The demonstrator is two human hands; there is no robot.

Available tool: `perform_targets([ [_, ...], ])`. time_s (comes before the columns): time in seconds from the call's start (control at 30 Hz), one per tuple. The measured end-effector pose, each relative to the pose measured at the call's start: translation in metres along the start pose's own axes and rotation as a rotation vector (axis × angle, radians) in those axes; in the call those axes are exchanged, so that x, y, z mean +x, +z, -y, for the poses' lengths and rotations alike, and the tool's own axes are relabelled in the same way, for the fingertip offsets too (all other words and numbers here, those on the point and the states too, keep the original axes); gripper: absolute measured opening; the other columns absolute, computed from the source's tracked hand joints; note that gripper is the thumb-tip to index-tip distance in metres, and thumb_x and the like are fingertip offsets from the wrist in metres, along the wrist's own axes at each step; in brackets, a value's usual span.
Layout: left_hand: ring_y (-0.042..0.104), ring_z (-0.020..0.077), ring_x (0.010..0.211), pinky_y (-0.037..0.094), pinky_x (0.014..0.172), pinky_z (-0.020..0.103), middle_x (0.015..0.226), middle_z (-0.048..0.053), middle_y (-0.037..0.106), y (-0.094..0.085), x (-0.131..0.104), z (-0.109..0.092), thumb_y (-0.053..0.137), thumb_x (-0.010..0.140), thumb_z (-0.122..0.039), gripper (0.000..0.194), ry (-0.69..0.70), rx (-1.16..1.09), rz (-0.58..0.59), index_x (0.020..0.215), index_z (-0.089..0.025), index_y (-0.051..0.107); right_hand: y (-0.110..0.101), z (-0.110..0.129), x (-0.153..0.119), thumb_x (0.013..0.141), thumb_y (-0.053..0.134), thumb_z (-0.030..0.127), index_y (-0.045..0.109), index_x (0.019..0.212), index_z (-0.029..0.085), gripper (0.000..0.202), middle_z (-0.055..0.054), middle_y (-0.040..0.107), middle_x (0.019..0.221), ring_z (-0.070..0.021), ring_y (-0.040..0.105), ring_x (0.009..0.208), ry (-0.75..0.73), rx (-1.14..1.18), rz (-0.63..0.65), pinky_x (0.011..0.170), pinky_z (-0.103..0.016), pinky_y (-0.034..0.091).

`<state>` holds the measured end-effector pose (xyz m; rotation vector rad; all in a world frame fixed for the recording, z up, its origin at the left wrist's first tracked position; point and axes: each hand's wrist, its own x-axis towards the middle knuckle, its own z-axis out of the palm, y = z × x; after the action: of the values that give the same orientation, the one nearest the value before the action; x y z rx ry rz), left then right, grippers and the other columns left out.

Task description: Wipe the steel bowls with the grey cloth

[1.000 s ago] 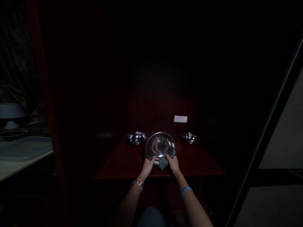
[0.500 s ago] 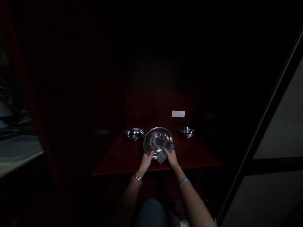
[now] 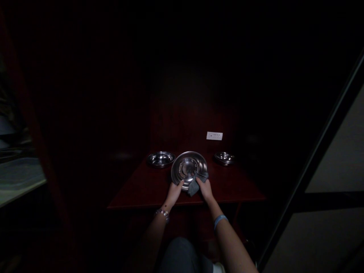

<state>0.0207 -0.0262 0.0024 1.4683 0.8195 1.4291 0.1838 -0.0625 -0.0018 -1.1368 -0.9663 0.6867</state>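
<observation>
A shiny steel bowl (image 3: 187, 167) is tilted with its inside facing me, above the dark red table (image 3: 236, 189). My left hand (image 3: 174, 192) grips its lower left rim, thumb on the inner side and the other fingers hidden behind. At the lower right rim, my right hand (image 3: 204, 188) is closed on a grey cloth (image 3: 194, 186), which is pressed against the bowl and hangs down over its edge. Whether the right fingers also hold the rim under the cloth is hidden.
Behind and left on the table stands another steel bowl (image 3: 160, 159); smaller steel bowls, seemingly stacked (image 3: 224, 158), stand at the back right. A white socket plate (image 3: 214, 135) is on the back wall. Dark panels flank both sides, and a pale shelf (image 3: 21, 178) shows far left.
Almost nothing differs. The view has shifted slightly, and both hands keep their hold on the bowl and the cloth.
</observation>
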Motion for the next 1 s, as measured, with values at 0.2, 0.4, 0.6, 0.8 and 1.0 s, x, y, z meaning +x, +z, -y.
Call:
perform_targets([
  [0.2,0.057,0.0257,0.12,0.036,0.11,0.039,0.125,0.015,0.064,0.001,-0.001,-0.003,0.06,0.076,-0.025,0.041,-0.007,0.015,-0.018,0.115,-0.01,0.062,0.0,0.002,-0.002,0.069,0.068,0.047,0.072,0.099,0.016,0.044,-0.008,0.074,0.102,-0.0253,0.068,0.098,-0.001,-0.002,0.008,0.088,-0.035,0.052],
  [0.4,0.057,0.0251,0.12,0.035,0.111,0.04,0.121,0.012,0.067,0.002,0.001,0.0,0.061,0.076,-0.027,0.04,0.015,0.013,-0.037,0.113,-0.013,0.064,0.0,0.009,-0.005,0.069,0.067,0.045,0.072,0.095,0.013,0.041,-0.008,0.075,0.097,-0.0251,0.068,0.094,-0.011,-0.042,-0.021,0.084,-0.033,0.052],
  [0.6,0.053,0.0259,0.125,0.032,0.112,0.042,0.129,0.013,0.062,0.001,0.005,0.007,0.062,0.076,-0.028,0.044,0.018,-0.005,-0.003,0.118,-0.012,0.061,0.001,0.007,-0.003,0.071,0.066,0.045,0.072,0.093,0.013,0.04,-0.009,0.075,0.097,-0.0249,0.069,0.094,-0.002,-0.06,-0.028,0.082,-0.032,0.053],
  [0.8,0.053,0.0245,0.125,0.032,0.113,0.039,0.13,0.014,0.061,0.001,0.0,0.0,0.062,0.077,-0.027,0.043,0.017,-0.002,-0.002,0.118,-0.012,0.061,0.001,0.015,-0.009,0.071,0.066,0.045,0.072,0.094,0.016,0.037,-0.006,0.075,0.098,-0.0251,0.069,0.096,-0.016,-0.036,-0.019,0.086,-0.033,0.053],
  [1.0,0.053,0.0257,0.125,0.03,0.114,0.043,0.125,0.013,0.064,0.0,-0.002,-0.005,0.064,0.075,-0.028,0.041,-0.023,-0.018,-0.027,0.114,-0.015,0.064,0.003,0.014,-0.011,0.07,0.066,0.046,0.073,0.087,0.018,0.033,-0.006,0.076,0.093,-0.0253,0.07,0.093,0.005,-0.08,-0.066,0.081,-0.033,0.054],
])
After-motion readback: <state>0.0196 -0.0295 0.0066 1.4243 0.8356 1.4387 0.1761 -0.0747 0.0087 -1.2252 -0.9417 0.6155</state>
